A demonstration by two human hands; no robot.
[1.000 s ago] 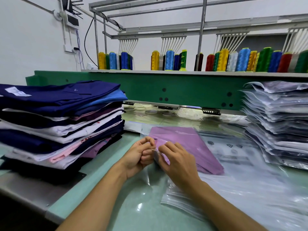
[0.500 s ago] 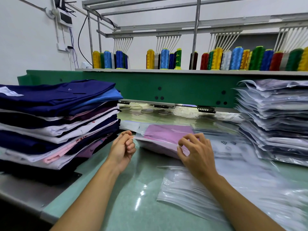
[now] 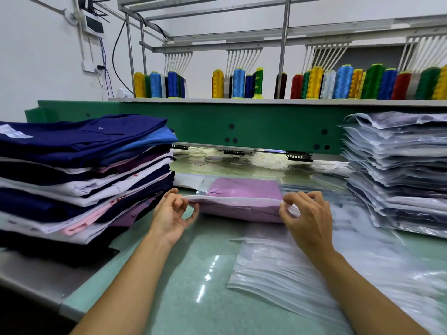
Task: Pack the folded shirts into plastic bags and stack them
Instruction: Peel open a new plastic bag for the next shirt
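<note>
The stack of bagged shirts (image 3: 396, 170) ran off the right edge, its contents dim behind plastic; the pile of folded shirts (image 3: 84, 170) was cut off at the left; between them on the table (image 3: 183, 274), a plastic bag (image 3: 232, 198) held a pink shirt (image 3: 244, 188); left hand (image 3: 173, 215) and right hand (image 3: 307, 218) each pinched its near edge.

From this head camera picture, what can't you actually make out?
Head view only.
Whether the bagged purple shirt is sealed: the left hand and right hand pinch the mouth's ends, and it is blurred.
Full stack of folded shirts: cut off by the left edge.
Whole stack of bagged shirts: cut off right; glare veils contents.
Number of empty bags: blurred, under the right forearm.
</note>
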